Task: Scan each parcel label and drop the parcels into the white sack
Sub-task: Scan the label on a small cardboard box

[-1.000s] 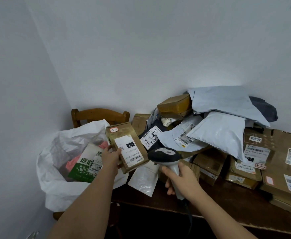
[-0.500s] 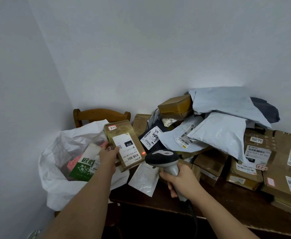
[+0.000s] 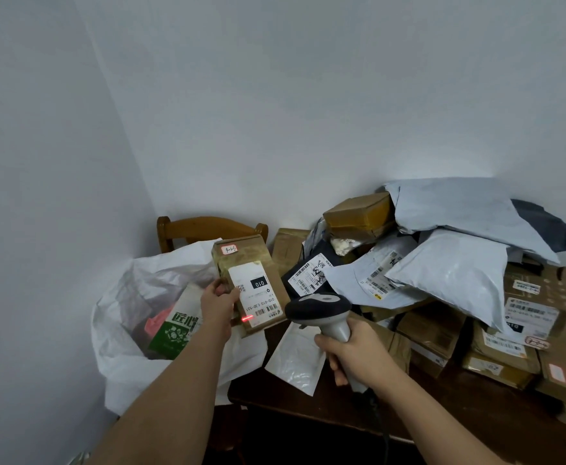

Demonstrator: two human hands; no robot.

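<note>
1. The crumpled white woven sack (image 3: pixel 130 337) sits open off the dark wooden table's (image 3: pixel 442 411) left edge.
2. The flat brown cardboard parcel (image 3: pixel 251 263) is gripped by the left hand (image 3: pixel 218 305) above the sack's rim (red scan line on its label).
3. The right hand (image 3: pixel 358 355) is clenched around the grey handheld barcode scanner (image 3: pixel 318 308).

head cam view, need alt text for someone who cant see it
A left hand holds a brown parcel over a white sack while the right hand aims a barcode scanner, its red line on the label; more parcels are heaped on the table.
</note>
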